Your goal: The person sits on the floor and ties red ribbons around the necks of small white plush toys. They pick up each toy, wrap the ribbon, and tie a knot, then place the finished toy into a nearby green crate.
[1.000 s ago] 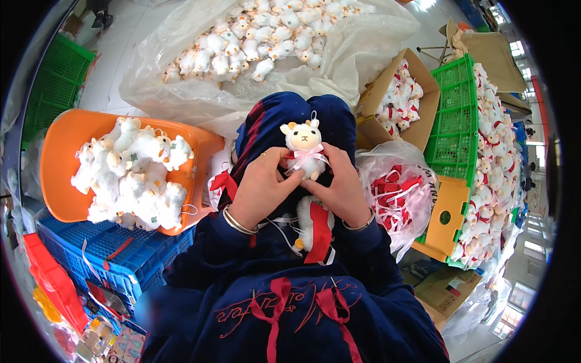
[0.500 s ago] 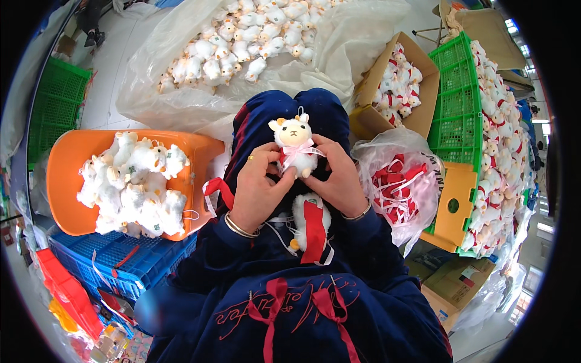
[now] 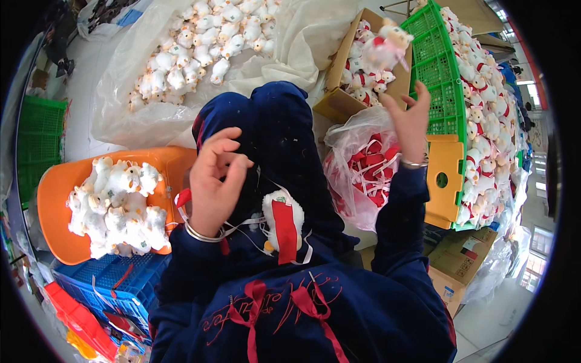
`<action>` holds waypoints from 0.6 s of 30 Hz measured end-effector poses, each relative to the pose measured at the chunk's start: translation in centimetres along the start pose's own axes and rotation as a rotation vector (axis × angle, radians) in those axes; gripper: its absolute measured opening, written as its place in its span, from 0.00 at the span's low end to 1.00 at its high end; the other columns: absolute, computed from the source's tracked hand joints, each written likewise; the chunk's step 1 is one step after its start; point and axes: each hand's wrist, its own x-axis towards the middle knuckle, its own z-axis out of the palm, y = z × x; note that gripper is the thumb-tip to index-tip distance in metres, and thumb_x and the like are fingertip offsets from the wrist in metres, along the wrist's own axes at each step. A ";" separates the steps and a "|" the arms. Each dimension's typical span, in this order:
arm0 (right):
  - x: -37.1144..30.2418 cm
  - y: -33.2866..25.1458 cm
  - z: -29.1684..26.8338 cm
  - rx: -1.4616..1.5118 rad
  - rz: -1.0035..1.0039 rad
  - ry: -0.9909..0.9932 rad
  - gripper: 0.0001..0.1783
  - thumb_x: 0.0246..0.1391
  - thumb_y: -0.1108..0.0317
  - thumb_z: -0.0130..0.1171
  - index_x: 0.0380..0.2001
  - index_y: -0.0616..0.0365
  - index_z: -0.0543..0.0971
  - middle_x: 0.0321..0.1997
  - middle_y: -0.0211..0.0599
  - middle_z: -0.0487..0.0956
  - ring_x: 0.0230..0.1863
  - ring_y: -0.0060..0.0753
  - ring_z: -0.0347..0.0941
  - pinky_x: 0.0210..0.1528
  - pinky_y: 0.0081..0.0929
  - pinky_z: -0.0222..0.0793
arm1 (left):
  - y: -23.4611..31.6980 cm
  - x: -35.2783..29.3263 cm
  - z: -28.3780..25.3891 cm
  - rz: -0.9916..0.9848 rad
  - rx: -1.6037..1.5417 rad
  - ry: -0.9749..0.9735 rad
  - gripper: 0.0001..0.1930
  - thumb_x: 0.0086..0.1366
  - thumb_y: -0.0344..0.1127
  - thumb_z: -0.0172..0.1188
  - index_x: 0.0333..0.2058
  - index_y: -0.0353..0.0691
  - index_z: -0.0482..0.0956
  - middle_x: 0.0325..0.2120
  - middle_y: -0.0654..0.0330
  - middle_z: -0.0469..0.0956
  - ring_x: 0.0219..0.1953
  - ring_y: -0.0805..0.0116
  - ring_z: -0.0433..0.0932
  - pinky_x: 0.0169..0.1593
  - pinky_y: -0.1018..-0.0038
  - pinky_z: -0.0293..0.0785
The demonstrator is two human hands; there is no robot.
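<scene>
My right hand (image 3: pixel 410 124) reaches out at the right with fingers spread, holding nothing. Just beyond its fingertips a white plush toy (image 3: pixel 382 53) with a red cloth and pink bow hangs blurred in the air over a cardboard box (image 3: pixel 334 104). Above my lap my left hand (image 3: pixel 216 175) is empty, its fingers loosely bent and apart. A second plush toy (image 3: pixel 293 221) lies on my lap, a red cloth strip (image 3: pixel 283 230) with white ribbon ties across it. Another red strip (image 3: pixel 183 197) with white ribbon shows beside my left wrist.
An orange tub (image 3: pixel 54 212) of white plush toys stands left, above a blue crate (image 3: pixel 130 284). Plastic sheeting (image 3: pixel 109 115) holds many toys ahead. At right are a clear bag (image 3: pixel 336 130) of red strips and a green crate (image 3: pixel 445 115) beside heaped dressed toys.
The plush toy with the pink bow has left both hands and is now over the cardboard box. My right hand moved out right and opened; my left moved slightly left. The view shifted.
</scene>
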 end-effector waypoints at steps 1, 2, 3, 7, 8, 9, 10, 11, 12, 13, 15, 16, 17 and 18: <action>0.5 2.1 -1.2 -0.131 0.031 -0.001 0.38 0.52 0.60 0.76 0.61 0.65 0.72 0.51 0.41 0.79 0.47 0.31 0.76 0.48 0.28 0.74 | -0.3 0.2 -0.4 -0.042 -0.005 0.037 0.12 0.73 0.22 0.54 0.52 0.39 0.73 0.62 0.52 0.74 0.41 0.74 0.83 0.38 0.83 0.75; -0.2 1.7 -1.0 -0.057 0.064 -0.131 0.34 0.54 0.61 0.74 0.60 0.64 0.73 0.49 0.41 0.80 0.46 0.30 0.77 0.47 0.28 0.74 | -0.4 0.3 -0.8 -0.039 -0.004 0.058 0.11 0.73 0.23 0.54 0.52 0.39 0.73 0.61 0.52 0.74 0.40 0.75 0.83 0.37 0.83 0.75; -1.1 0.9 -1.5 0.017 0.098 -0.261 0.31 0.55 0.62 0.73 0.58 0.63 0.75 0.47 0.40 0.81 0.44 0.30 0.77 0.45 0.27 0.74 | -0.5 0.4 -1.2 -0.035 -0.003 0.078 0.11 0.74 0.24 0.54 0.52 0.39 0.74 0.61 0.53 0.75 0.40 0.75 0.82 0.37 0.83 0.74; -7.3 -5.4 -0.2 0.266 0.040 -0.892 0.19 0.56 0.67 0.69 0.50 0.60 0.80 0.42 0.34 0.82 0.41 0.27 0.79 0.45 0.26 0.75 | 0.2 0.4 -2.8 -0.046 0.121 0.065 0.08 0.76 0.27 0.54 0.50 0.38 0.76 0.55 0.56 0.79 0.38 0.76 0.82 0.37 0.82 0.74; -8.4 -7.6 -0.1 0.306 -0.105 -1.033 0.21 0.55 0.67 0.71 0.50 0.60 0.79 0.44 0.38 0.81 0.43 0.33 0.80 0.47 0.29 0.75 | 0.6 0.3 -3.1 -0.067 0.150 0.071 0.07 0.76 0.28 0.55 0.48 0.38 0.78 0.50 0.60 0.82 0.38 0.78 0.81 0.37 0.83 0.74; -9.3 -8.3 0.4 0.434 -0.204 -1.192 0.23 0.53 0.67 0.72 0.51 0.61 0.79 0.48 0.40 0.80 0.48 0.38 0.79 0.53 0.33 0.74 | 1.0 0.1 -3.4 -0.091 0.170 0.066 0.07 0.75 0.27 0.56 0.48 0.36 0.79 0.46 0.61 0.83 0.37 0.79 0.81 0.39 0.82 0.75; -10.2 -9.2 0.9 0.521 -0.351 -1.256 0.27 0.52 0.67 0.73 0.54 0.61 0.77 0.53 0.43 0.79 0.55 0.44 0.76 0.60 0.37 0.71 | 1.5 0.1 -3.8 -0.113 0.187 0.062 0.07 0.75 0.26 0.57 0.47 0.34 0.80 0.43 0.62 0.83 0.37 0.79 0.81 0.41 0.82 0.76; -10.8 -10.4 0.8 0.533 -0.392 -1.328 0.30 0.50 0.68 0.73 0.56 0.61 0.76 0.62 0.46 0.75 0.63 0.51 0.70 0.66 0.40 0.66 | 1.6 0.2 -3.9 -0.131 0.199 0.051 0.06 0.74 0.26 0.58 0.46 0.32 0.80 0.39 0.63 0.83 0.36 0.79 0.81 0.42 0.81 0.77; -11.5 -11.2 0.9 0.499 -0.458 -1.359 0.31 0.49 0.68 0.73 0.57 0.60 0.75 0.64 0.48 0.73 0.65 0.53 0.68 0.67 0.42 0.66 | 1.7 0.1 -4.0 -0.157 0.200 0.040 0.06 0.74 0.26 0.58 0.46 0.32 0.80 0.39 0.64 0.83 0.36 0.79 0.81 0.42 0.81 0.77; -11.9 -11.9 0.9 0.458 -0.528 -1.388 0.33 0.48 0.69 0.73 0.58 0.58 0.75 0.67 0.49 0.70 0.67 0.56 0.65 0.68 0.44 0.65 | 1.8 0.1 -4.0 -0.180 0.196 0.030 0.06 0.74 0.26 0.58 0.46 0.32 0.81 0.38 0.64 0.83 0.36 0.79 0.81 0.42 0.81 0.77; -12.4 -12.3 1.0 0.350 -0.631 -1.435 0.32 0.44 0.71 0.72 0.57 0.53 0.77 0.69 0.49 0.68 0.69 0.59 0.63 0.68 0.46 0.65 | 1.7 0.0 -4.1 -0.215 0.180 -0.007 0.06 0.75 0.28 0.57 0.46 0.34 0.81 0.39 0.65 0.84 0.36 0.80 0.81 0.40 0.82 0.76; -12.7 -12.0 1.2 0.303 -0.677 -1.443 0.32 0.44 0.72 0.72 0.56 0.52 0.77 0.68 0.48 0.69 0.69 0.59 0.63 0.68 0.46 0.66 | 1.3 -0.2 -4.2 -0.228 0.167 -0.034 0.07 0.75 0.29 0.57 0.46 0.36 0.81 0.41 0.65 0.84 0.36 0.81 0.81 0.39 0.83 0.75; -13.0 -11.8 1.4 0.256 -0.722 -1.451 0.32 0.43 0.72 0.72 0.56 0.51 0.77 0.68 0.47 0.69 0.69 0.59 0.63 0.67 0.46 0.66 | 1.0 -0.4 -4.3 -0.241 0.155 -0.061 0.07 0.76 0.30 0.56 0.47 0.38 0.82 0.43 0.66 0.84 0.37 0.81 0.81 0.37 0.84 0.74; -13.4 -11.9 1.6 0.167 -0.715 -1.437 0.31 0.41 0.73 0.72 0.53 0.48 0.78 0.68 0.43 0.70 0.69 0.57 0.63 0.64 0.46 0.67 | 1.0 -0.7 -4.2 -0.251 0.147 -0.074 0.07 0.76 0.30 0.57 0.47 0.38 0.82 0.43 0.65 0.84 0.37 0.81 0.81 0.38 0.84 0.74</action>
